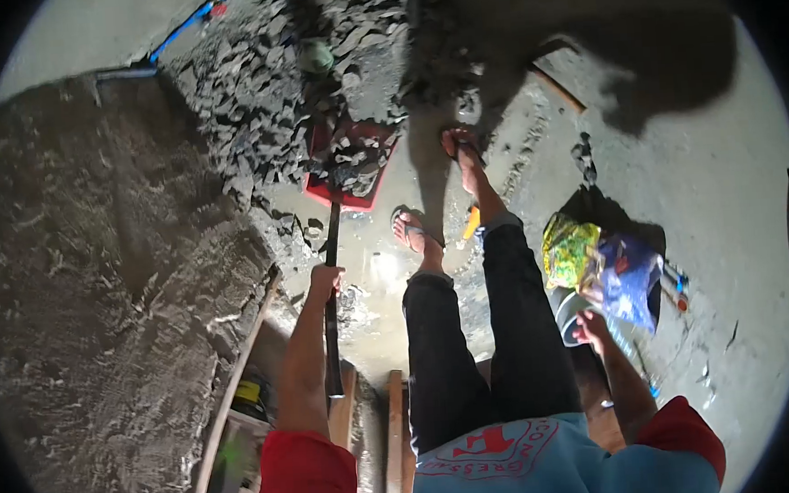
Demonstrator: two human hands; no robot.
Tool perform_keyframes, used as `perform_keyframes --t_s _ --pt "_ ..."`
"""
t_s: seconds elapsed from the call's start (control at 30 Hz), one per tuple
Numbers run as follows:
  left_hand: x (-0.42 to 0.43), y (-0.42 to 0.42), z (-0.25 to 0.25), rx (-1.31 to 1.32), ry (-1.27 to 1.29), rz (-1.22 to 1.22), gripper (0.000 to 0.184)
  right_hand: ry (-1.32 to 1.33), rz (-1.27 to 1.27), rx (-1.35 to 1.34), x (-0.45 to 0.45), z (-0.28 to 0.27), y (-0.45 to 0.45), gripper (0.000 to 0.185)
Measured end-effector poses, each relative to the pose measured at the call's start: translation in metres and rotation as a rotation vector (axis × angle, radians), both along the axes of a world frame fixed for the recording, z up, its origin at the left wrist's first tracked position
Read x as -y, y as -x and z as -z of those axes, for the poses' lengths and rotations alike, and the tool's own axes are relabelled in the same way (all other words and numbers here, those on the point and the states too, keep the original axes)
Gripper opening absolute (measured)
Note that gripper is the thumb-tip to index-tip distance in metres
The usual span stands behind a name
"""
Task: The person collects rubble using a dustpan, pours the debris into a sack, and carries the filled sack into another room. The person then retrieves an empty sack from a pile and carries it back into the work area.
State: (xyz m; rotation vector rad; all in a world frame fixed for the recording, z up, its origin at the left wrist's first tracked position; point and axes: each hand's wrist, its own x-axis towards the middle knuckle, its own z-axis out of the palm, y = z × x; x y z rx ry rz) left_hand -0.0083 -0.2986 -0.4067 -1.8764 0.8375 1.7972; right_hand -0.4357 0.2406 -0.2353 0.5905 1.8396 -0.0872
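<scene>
My left hand (327, 281) is closed round the dark handle of a red shovel (344, 198), midway along it. Grey rubble lies in the shovel's blade, which rests against a heap of broken grey chunks (255, 101). On the right, my right hand (589, 328) is apart from the shovel, its fingers loosely spread and holding nothing. It hangs over or beside a grey round container (568, 313), close to a yellow-green bag (570, 250) and a blue-purple bag (627, 277). Whether it touches the container I cannot tell.
My feet in sandals stand on the wet grey floor (371, 311). A rough wall (97, 265) rises at the left. Wooden boards (394, 436) lie near my legs. A hammer-like tool (559, 89) lies at the upper right. Something yellow (472, 223) lies between my feet.
</scene>
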Motion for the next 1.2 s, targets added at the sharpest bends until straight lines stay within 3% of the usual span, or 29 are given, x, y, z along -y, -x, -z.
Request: perform_keyframes --t_s 0.03,0.2,0.23,0.27,0.4,0.47,0.53,0.6,0.63,0.73,0.77,0.8,0.83,0.93,1.07,1.13,1.17,1.2 --pt "-0.006 -0.007 -0.016 -0.169 0.071 0.030 0.029 -0.015 0.075 -0.005 -0.016 -0.023 -0.034 0.031" --pt "-0.027 -0.008 -0.051 -0.016 0.003 0.118 0.022 -0.104 0.305 0.003 -0.075 -0.101 -0.157 0.040" --pt "-0.032 -0.009 -0.058 -0.011 0.041 0.143 0.014 -0.089 0.324 0.016 -0.091 -0.103 -0.175 0.040" --pt "-0.038 -0.011 -0.065 0.010 0.070 0.170 0.025 -0.076 0.378 0.031 -0.101 -0.109 -0.189 0.042" --pt "-0.050 0.006 -0.108 0.055 0.070 0.222 0.017 -0.132 0.514 -0.018 -0.130 -0.112 -0.229 0.034" --pt "-0.057 -0.005 -0.129 0.064 0.019 0.220 0.014 -0.129 0.578 -0.110 -0.147 -0.106 -0.228 0.029" --pt "-0.066 0.002 -0.149 0.025 0.124 0.246 0.014 -0.103 0.648 -0.246 -0.163 -0.092 -0.220 0.030" --pt "-0.074 0.007 -0.163 0.012 0.117 0.360 0.015 0.092 0.718 -0.230 -0.177 -0.086 -0.182 0.031" --pt "-0.078 0.010 -0.171 -0.037 0.124 0.405 0.015 0.036 0.570 -0.387 -0.139 -0.111 -0.157 0.031" --pt "-0.098 0.011 -0.185 -0.041 0.054 0.399 0.015 0.136 0.662 -0.579 -0.188 -0.085 -0.097 0.035" --pt "-0.111 0.039 -0.213 0.024 0.102 0.467 0.015 0.028 0.133 -0.767 -0.200 -0.080 -0.077 0.039" --pt "-0.120 0.049 -0.227 0.044 0.108 0.524 0.015 -0.120 -0.213 -0.935 -0.202 -0.077 -0.049 0.044" --pt "-0.131 0.061 -0.240 0.069 0.124 0.561 0.016 -0.055 0.153 -0.940 -0.205 -0.079 -0.027 0.052" --pt "-0.163 0.084 -0.275 -0.008 0.114 0.664 0.016 -0.086 0.277 -1.219 -0.208 -0.081 0.042 0.063" --pt "-0.218 0.120 -0.312 -0.043 0.084 0.736 0.015 0.293 1.118 -0.778 -0.259 -0.015 0.110 0.067" --pt "-0.256 0.156 -0.342 -0.008 0.038 0.739 0.015 0.282 0.893 -0.811 -0.279 0.053 0.121 0.052" --pt "-0.269 0.164 -0.344 -0.008 0.052 0.759 0.015 0.320 0.487 -0.747 -0.293 0.109 0.123 0.041" --pt "-0.281 0.169 -0.345 -0.031 0.012 0.781 0.014 0.315 0.242 -0.689 -0.287 0.110 0.120 0.031"
